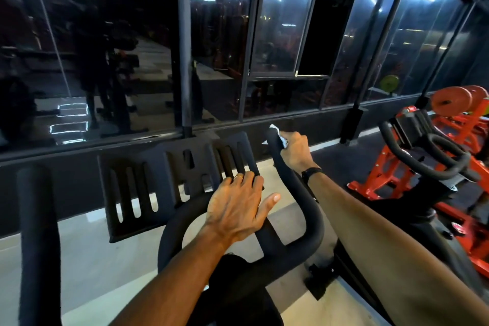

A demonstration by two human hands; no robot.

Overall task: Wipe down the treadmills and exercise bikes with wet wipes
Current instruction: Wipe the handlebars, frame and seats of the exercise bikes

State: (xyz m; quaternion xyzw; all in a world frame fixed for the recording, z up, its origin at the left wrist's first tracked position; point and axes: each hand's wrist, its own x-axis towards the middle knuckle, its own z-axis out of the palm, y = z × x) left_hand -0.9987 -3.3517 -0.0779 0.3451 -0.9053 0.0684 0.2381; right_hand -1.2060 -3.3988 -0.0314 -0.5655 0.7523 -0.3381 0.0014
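Note:
I look down on a black exercise bike's handlebar (pixel 311 209) and its slotted black tablet holder (pixel 148 182). My right hand (pixel 295 151) grips the upper end of the right handlebar horn with a white wet wipe (pixel 277 133) wrapped round it; part of the wipe pokes out above my fingers. My left hand (pixel 239 209) rests flat on the lower edge of the tablet holder and the centre of the handlebar, fingers straight, a ring on one finger. The left handlebar horn (pixel 37 233) rises at the far left.
A second black bike handlebar (pixel 434 156) stands to the right, with orange-framed machines (pixel 391 177) and orange weight plates (pixel 452 100) behind it. Dark glass panels (pixel 127 47) run along a low ledge straight ahead. Pale floor (pixel 84 259) shows below the bars.

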